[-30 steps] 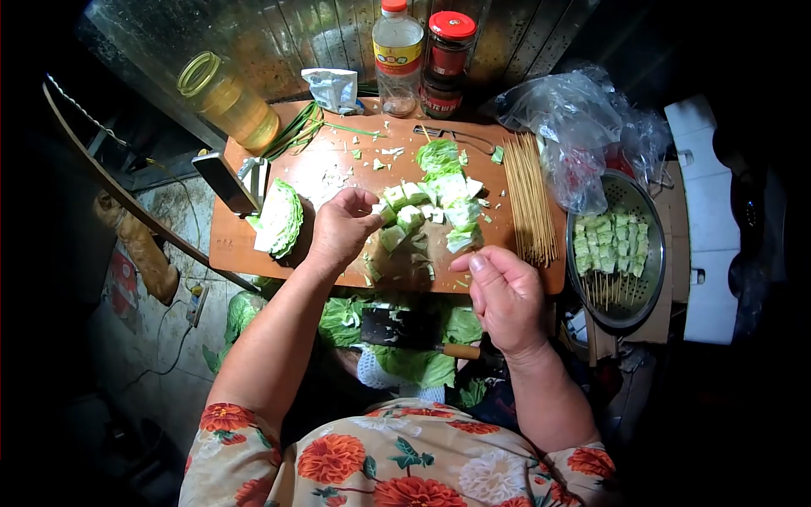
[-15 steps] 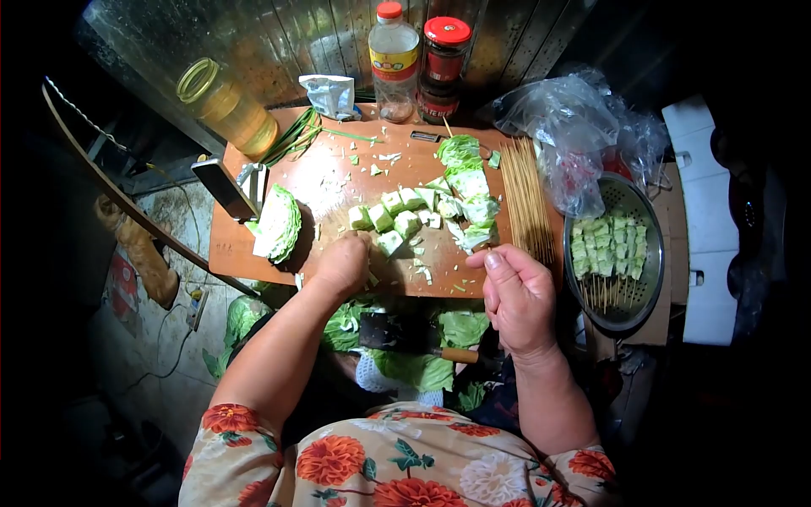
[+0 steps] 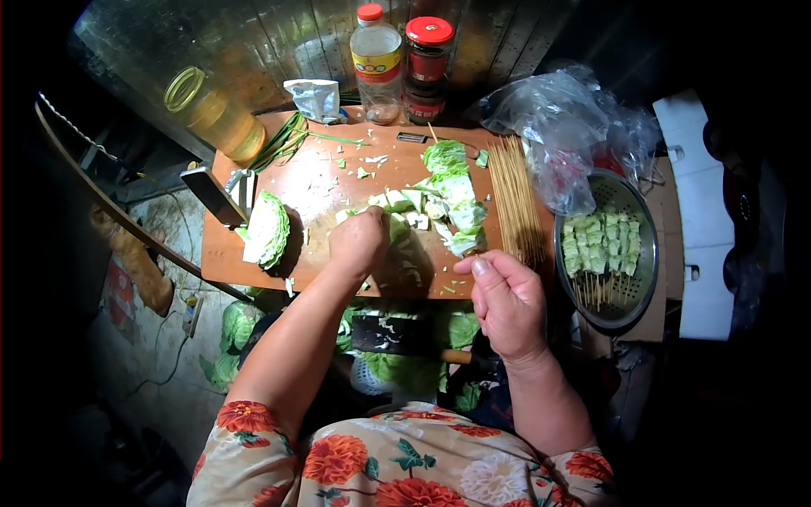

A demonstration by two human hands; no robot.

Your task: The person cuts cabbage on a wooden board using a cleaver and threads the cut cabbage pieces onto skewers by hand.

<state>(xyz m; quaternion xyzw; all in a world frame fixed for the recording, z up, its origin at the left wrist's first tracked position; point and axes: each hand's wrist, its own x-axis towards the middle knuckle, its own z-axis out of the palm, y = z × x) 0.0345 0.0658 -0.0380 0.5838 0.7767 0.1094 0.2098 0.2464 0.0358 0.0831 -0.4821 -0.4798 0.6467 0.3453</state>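
My right hand (image 3: 509, 304) pinches the near end of a wooden skewer threaded with green cabbage pieces (image 3: 452, 186). The skewer's far tip (image 3: 432, 131) sticks out past the leaves, over the cutting board (image 3: 325, 182). My left hand (image 3: 359, 242) is bent over a row of cut cabbage chunks (image 3: 397, 201). Its fingers are curled down and hidden behind the back of the hand, so whether they hold a chunk does not show. Left of it lies a cut cabbage wedge (image 3: 269, 230). A bundle of bare skewers (image 3: 514, 198) rests at the board's right side.
Right of the board, a metal colander (image 3: 610, 317) holds finished cabbage skewers, near a plastic bag (image 3: 557, 118). Along the back stand a bottle (image 3: 377, 72), stacked jars (image 3: 428, 63) and a jar of yellow liquid (image 3: 221, 122). A phone (image 3: 211, 196) leans at left; a cleaver (image 3: 393, 335) lies below the board.
My left hand has moved up and right, over the cabbage chunks, and now covers some of them. My right hand keeps its pinch on the skewer. The whole view has shifted slightly.
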